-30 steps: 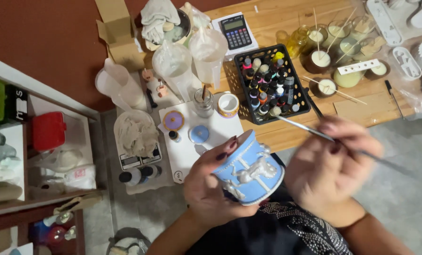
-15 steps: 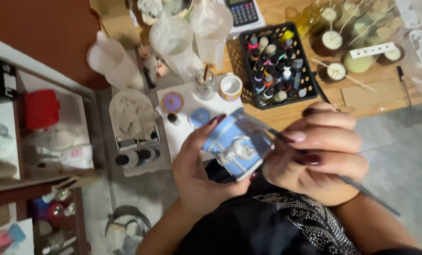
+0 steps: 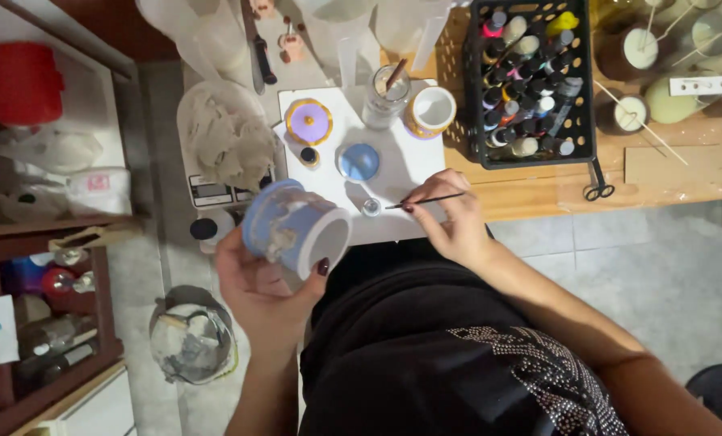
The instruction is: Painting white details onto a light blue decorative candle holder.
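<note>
1. At the far left we see a shelf [image 3: 46, 234] with a red box [image 3: 18, 85] on it, and below, on the floor, a bucket [image 3: 193, 339] of scraps.
2. Next comes our left hand [image 3: 256, 287], curled from beneath around a blue pot [image 3: 292, 226]. The fingers are wrapped well round it, and the thumb with its dark nail presses the wall near the rim. The pot lies tipped on its side above our lap, just off the front edge of the white board [image 3: 401, 173]. Its long axis runs from upper left to lower right, with the open white mouth facing lower right.
3. On the board stand a purple lid [image 3: 308, 121], a blue dome [image 3: 358, 161], a glass jar [image 3: 385, 93] with a brush in it and a white cup [image 3: 430, 111].
4. Our right hand [image 3: 450, 222] rests at the board's front edge, its fingers pinched tight on a thin brush [image 3: 426, 199]. The brush lies nearly level, pointing left, with its tip close to a small clear cap [image 3: 371, 207] — whether they touch we cannot tell.
5. Further right a black crate [image 3: 531, 81] of paint bottles sits on the wooden table [image 3: 668, 173], with scissors [image 3: 597, 182] just beside its corner.
</note>
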